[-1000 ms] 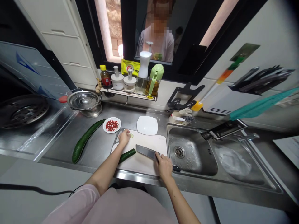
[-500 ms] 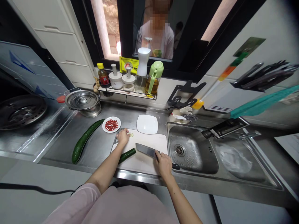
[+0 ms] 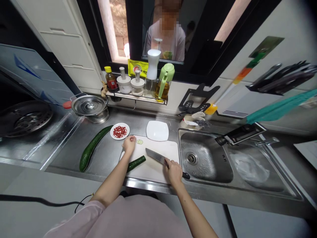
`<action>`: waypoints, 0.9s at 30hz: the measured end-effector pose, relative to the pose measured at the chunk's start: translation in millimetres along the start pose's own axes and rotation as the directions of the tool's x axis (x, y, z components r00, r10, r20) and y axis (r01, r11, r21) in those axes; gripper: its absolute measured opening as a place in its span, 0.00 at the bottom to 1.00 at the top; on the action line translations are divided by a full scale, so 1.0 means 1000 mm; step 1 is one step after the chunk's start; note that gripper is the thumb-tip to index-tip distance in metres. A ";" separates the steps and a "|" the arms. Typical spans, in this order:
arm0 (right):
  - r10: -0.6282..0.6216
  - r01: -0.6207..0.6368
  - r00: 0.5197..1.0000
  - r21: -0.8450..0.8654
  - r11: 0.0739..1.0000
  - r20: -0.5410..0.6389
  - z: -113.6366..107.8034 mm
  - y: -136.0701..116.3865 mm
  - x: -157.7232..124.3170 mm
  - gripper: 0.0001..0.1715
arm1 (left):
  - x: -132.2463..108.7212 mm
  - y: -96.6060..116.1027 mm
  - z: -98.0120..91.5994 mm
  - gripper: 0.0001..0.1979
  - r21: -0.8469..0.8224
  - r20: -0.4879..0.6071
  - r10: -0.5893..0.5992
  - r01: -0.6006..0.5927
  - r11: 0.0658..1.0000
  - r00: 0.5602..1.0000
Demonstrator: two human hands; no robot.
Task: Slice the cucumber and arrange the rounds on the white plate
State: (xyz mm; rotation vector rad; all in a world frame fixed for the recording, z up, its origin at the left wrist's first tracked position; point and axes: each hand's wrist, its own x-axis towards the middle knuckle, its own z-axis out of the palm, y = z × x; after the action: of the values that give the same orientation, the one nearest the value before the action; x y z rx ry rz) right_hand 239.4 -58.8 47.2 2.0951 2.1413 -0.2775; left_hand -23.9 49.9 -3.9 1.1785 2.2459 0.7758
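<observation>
Right hand (image 3: 174, 172) is clamped around the handle of the kitchen knife (image 3: 156, 156), blade low over the white cutting board (image 3: 164, 146) and its tip angled up-left. The cut cucumber piece (image 3: 135, 163) lies on the near-left part of that board, just beside my left forearm and a short way off the blade; nothing is touching it. Left hand (image 3: 129, 144) is up at the far-left corner of the board, fingers curled over. I can't tell from here whether it is pinching anything. Right next to its knuckles sit the thin cucumber slices (image 3: 140, 141). A second ago I could make out only one there, half hidden by the fingers, and now two show clear of the hand, so the hand has slid a touch to the left and let go of them. The knife has barely moved, only tilted a little, so the blade looks narrower. So: slices parked at the far edge, the remaining length lying loose, the blade off the vegetable. Moving outward, a saucer of chopped red chilli (image 3: 120, 131) and an empty white square plate (image 3: 157, 130) stand just beyond the board. A whole cucumber (image 3: 92, 147) lies on the steel surface (image 3: 109, 158) to the left, with a lidded pot (image 3: 90, 107) behind it. The sink (image 3: 205, 162) is at the right, touching the board's edge.
</observation>
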 end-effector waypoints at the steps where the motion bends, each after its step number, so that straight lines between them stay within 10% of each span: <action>1: 0.005 -0.005 1.000 0.013 1.000 0.003 0.000 -0.001 0.000 0.23 | -0.003 -0.003 -0.002 0.11 -0.046 -0.048 0.001 -0.003 0.999 0.999; 8: 0.008 -0.022 0.993 0.118 0.993 0.114 -0.005 -0.017 0.003 0.19 | -0.058 -0.027 -0.015 0.12 -0.147 -0.149 0.251 -0.273 0.951 0.956; 14: -0.084 0.051 0.972 0.154 0.987 0.218 -0.003 -0.034 -0.001 0.19 | -0.107 -0.054 -0.016 0.11 0.056 0.080 0.656 -0.660 0.749 0.751; 20: -0.133 0.085 0.961 0.198 0.977 0.243 -0.006 -0.054 -0.006 0.19 | -0.108 -0.062 -0.006 0.13 0.118 0.126 0.763 -0.774 0.623 0.634; 27: -0.168 0.133 0.956 0.155 0.979 0.239 -0.013 -0.064 -0.008 0.16 | -0.103 -0.063 -0.005 0.14 0.183 0.183 0.776 -0.796 0.577 0.604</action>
State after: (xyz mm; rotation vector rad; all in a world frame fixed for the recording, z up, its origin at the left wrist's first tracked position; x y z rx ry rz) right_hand 176.1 -65.2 64.4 1.8447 2.1840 -0.6878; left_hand -10.1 -68.0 -27.3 2.3718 1.6940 0.7209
